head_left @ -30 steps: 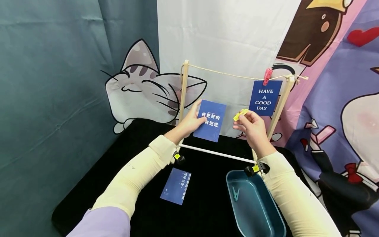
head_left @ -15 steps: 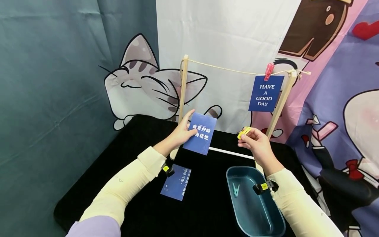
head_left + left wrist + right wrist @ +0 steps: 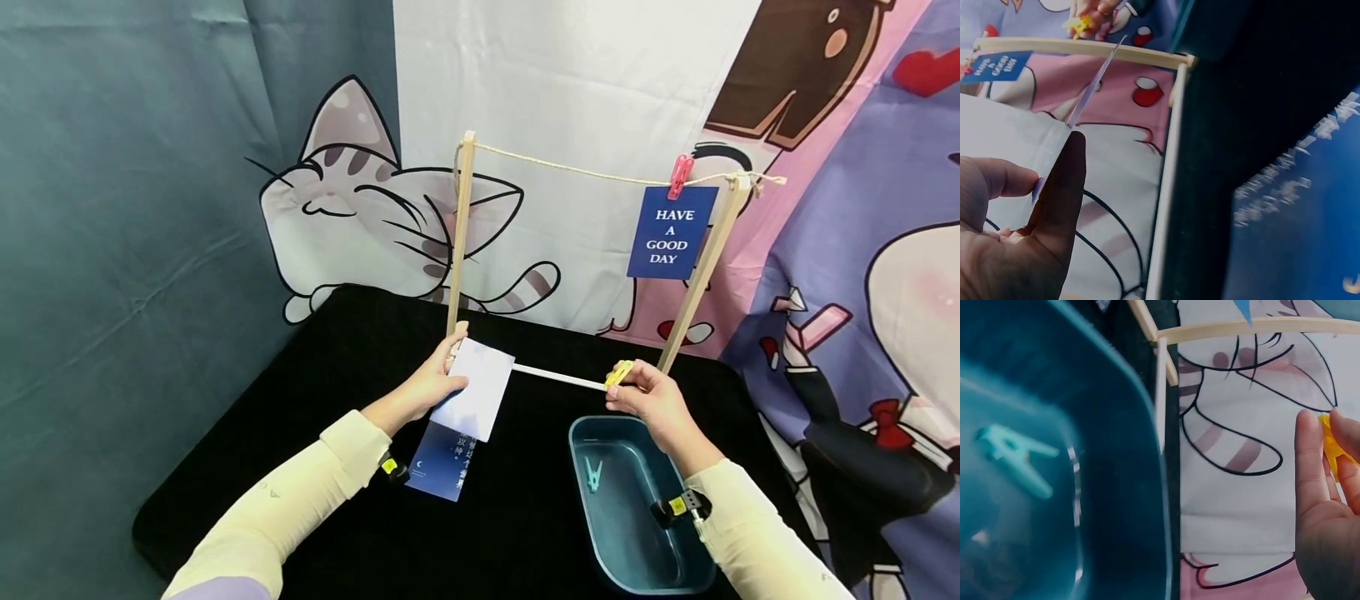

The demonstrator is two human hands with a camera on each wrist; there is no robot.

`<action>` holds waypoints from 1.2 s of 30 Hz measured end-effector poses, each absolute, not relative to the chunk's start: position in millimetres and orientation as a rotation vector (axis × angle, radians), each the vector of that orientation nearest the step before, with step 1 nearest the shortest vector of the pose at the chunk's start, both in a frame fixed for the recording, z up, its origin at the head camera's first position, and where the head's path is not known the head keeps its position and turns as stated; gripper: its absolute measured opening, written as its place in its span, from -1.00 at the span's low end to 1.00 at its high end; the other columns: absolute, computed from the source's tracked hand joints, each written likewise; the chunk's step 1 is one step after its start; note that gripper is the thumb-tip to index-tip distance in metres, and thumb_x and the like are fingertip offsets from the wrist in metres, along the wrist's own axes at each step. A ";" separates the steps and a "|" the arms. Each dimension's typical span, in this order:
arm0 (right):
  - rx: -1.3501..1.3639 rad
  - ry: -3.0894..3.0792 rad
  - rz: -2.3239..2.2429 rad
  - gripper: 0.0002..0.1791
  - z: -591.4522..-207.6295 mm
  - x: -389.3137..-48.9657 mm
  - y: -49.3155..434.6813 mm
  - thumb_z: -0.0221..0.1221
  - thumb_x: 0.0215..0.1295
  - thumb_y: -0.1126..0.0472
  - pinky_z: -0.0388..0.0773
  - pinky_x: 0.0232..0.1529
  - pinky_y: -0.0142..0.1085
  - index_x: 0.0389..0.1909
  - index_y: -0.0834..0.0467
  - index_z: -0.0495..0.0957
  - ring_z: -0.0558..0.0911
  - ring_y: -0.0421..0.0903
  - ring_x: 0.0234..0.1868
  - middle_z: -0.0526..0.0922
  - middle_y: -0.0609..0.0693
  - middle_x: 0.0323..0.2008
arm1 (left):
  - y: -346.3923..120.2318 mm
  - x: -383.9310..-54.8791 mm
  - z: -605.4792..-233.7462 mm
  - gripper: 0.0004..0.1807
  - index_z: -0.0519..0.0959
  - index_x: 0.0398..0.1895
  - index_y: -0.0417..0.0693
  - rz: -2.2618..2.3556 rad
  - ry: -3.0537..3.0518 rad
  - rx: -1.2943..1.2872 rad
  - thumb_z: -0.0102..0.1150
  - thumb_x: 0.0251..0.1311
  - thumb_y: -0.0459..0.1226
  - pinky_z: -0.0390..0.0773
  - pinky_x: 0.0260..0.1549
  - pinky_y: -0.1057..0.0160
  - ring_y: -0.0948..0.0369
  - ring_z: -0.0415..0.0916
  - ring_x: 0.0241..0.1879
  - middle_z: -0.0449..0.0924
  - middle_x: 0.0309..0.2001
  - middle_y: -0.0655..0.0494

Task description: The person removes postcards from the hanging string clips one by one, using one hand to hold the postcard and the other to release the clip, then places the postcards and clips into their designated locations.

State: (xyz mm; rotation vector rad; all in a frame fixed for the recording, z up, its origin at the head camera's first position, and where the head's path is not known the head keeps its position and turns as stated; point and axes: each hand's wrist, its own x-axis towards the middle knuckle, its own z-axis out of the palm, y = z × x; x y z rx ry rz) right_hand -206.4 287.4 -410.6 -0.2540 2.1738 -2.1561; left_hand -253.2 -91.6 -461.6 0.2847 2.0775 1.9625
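My left hand [image 3: 420, 390] pinches a card [image 3: 478, 390] between thumb and fingers, in front of the frame's left post. From the head the card's face looks pale with glare; the left wrist view shows it almost edge-on. My right hand [image 3: 663, 408] pinches a yellow clothespin [image 3: 618, 374] above the basin's far end. A blue card reading "HAVE A GOOD DAY" [image 3: 669, 235] hangs from the rope [image 3: 562, 170] by a pink clothespin [image 3: 680, 176]. Another blue card [image 3: 437, 468] lies on the black cloth, partly covered by the held card.
The blue-green basin [image 3: 588, 521] stands at right front, with a turquoise clothespin [image 3: 1016, 459] inside. Wooden posts [image 3: 461, 233] carry the rope, and a white bar [image 3: 558, 377] joins them low down. Printed curtains stand behind the black-covered table [image 3: 315, 350].
My left hand has come down and left with its card, which has tilted so its face catches glare. My right hand has lowered with the yellow clothespin.
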 end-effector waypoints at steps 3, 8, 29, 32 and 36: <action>-0.239 2.214 -2.090 -0.67 -420.6 -201.4 292.3 0.24 0.28 0.52 0.72 -0.23 -0.28 0.04 0.39 0.43 0.74 -0.15 -0.29 0.65 0.02 -0.24 | -97.2 -246.7 -471.6 -0.06 -0.01 0.60 0.26 1.958 2.056 0.231 0.10 0.25 -0.55 0.72 -0.40 0.07 0.04 0.68 -0.33 0.57 0.03 -0.36; -0.187 2.291 -1.956 -0.63 -435.9 -191.9 301.0 0.24 0.30 0.50 0.72 -0.23 -0.28 0.06 0.50 0.38 0.74 -0.12 -0.28 0.61 0.08 -0.22 | -105.1 -240.5 -488.5 -0.06 -0.01 0.60 0.14 1.955 2.035 0.181 0.15 0.22 -0.53 0.72 -0.46 0.07 0.06 0.70 -0.36 0.63 -0.02 -0.31; -0.155 2.608 -0.989 -0.80 -464.1 -175.3 310.2 0.33 0.18 0.42 0.65 -0.43 -0.21 -0.22 0.30 0.51 0.56 -0.08 -0.45 0.50 0.05 -0.42 | -114.4 -227.1 -515.7 -0.03 0.17 0.52 -0.17 1.501 2.515 0.214 0.32 -0.07 -0.50 0.65 -0.48 0.19 0.12 0.64 -0.36 0.67 -0.13 -0.17; -0.174 2.638 -0.855 -0.79 -464.5 -174.0 308.3 0.35 0.14 0.42 0.61 -0.48 -0.22 -0.24 0.29 0.53 0.56 -0.08 -0.50 0.49 0.05 -0.45 | -113.7 -226.5 -516.5 -0.03 0.20 0.51 -0.21 1.407 2.580 0.227 0.36 -0.08 -0.48 0.65 -0.40 0.20 0.11 0.64 -0.26 0.66 -0.07 -0.20; -0.191 2.658 -0.724 -0.76 -467.2 -173.3 306.6 0.38 0.11 0.40 0.56 -0.49 -0.23 -0.26 0.28 0.52 0.53 -0.09 -0.50 0.48 0.03 -0.46 | -113.6 -224.3 -517.6 -0.04 0.21 0.51 -0.22 1.307 2.619 0.223 0.39 -0.06 -0.45 0.64 -0.25 0.14 0.09 0.61 -0.16 0.63 0.03 -0.22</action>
